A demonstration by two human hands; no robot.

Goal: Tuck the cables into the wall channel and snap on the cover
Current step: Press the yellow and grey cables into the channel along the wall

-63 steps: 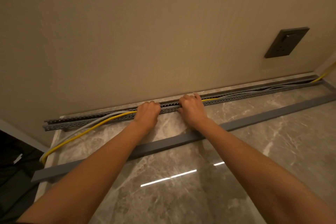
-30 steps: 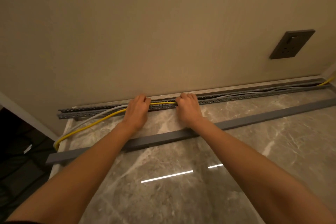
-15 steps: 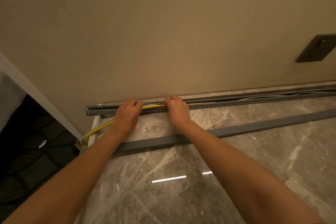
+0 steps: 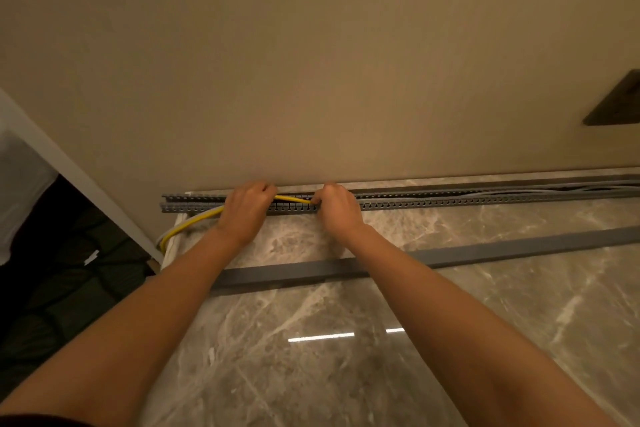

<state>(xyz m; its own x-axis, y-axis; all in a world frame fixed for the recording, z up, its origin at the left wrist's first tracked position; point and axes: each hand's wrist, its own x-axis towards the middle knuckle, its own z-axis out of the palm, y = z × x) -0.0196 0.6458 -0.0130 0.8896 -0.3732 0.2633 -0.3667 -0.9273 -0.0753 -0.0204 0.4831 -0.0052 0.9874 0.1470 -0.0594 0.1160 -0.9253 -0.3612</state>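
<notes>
A grey slotted wall channel (image 4: 450, 203) runs along the foot of the beige wall on the marble top. A yellow cable (image 4: 292, 199) arches over the channel between my hands; its left part, with a white cable (image 4: 162, 238) beside it, hangs out of the channel and drops over the left edge. My left hand (image 4: 244, 210) and my right hand (image 4: 337, 206) both pinch the yellow cable at the channel. Grey and white cables lie inside the channel further right. The long grey cover (image 4: 485, 253) lies loose on the marble, under my forearms.
The marble top (image 4: 346, 374) ends at a left edge near the channel's end, with a dark drop and a white door frame (image 4: 69, 177) beyond. A dark wall socket (image 4: 616, 100) sits on the wall at far right.
Both hands have worked leftward along the channel, and more of the yellow cable now lies inside it. The view has swung left with them, pushing the socket to the right edge.
</notes>
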